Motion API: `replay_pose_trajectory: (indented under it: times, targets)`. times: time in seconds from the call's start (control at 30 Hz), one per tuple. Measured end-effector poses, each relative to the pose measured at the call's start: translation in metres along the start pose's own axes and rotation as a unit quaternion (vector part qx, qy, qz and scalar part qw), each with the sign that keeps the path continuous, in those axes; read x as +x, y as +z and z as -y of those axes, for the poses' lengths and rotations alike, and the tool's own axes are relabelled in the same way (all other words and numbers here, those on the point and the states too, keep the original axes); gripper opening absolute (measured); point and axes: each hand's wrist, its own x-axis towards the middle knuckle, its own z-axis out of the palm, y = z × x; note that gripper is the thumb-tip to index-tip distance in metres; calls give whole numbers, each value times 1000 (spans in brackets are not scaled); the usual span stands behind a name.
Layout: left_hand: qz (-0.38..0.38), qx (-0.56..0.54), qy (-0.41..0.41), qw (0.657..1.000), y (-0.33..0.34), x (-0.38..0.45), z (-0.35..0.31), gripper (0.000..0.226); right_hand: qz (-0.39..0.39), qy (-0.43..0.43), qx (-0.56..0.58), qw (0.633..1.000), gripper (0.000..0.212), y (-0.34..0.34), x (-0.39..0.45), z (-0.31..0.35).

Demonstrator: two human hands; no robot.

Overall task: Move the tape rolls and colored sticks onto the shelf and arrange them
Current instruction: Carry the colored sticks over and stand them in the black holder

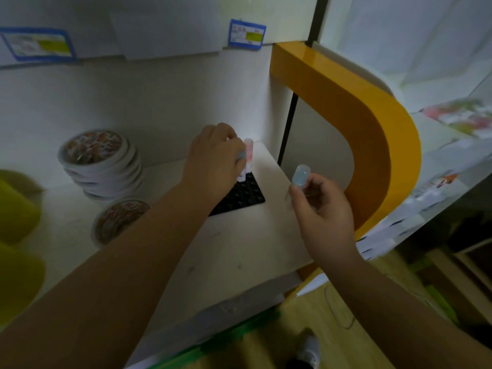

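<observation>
The right hand (323,209) pinches a pale blue stick (300,175) near its lower end, upright above the white shelf (239,249). The left hand (213,161) curls its fingers round a pink stick (249,153), apparently seating it on the black studded tray (243,193). The sticks look light, smooth, rigid plastic, best held mid-shaft. Stacked tape rolls (98,161) stand further left.

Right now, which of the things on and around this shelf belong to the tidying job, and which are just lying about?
Part of the job:
- stack of tape rolls
- single tape roll in front of it
- pink stick at the left hand
- blue stick in the right hand
- black pegboard
- shelf

Just lying about:
- blue-framed label
- yellow frame
</observation>
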Motion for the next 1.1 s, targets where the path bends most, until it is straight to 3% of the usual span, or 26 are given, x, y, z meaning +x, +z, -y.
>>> replay_pose_trajectory:
  times: [0.57,0.83,1.1]
  targets:
    - [111,-109,-105,982,-10,11,2,21,85,-65,-137,985,12,70,81,-7]
    - [111,-86,-92,986,-8,12,4,21,112,-97,-189,971,15,78,88,-16]
    - [109,-102,-92,985,-8,10,4,18,83,-155,-208,962,18,83,88,-30]
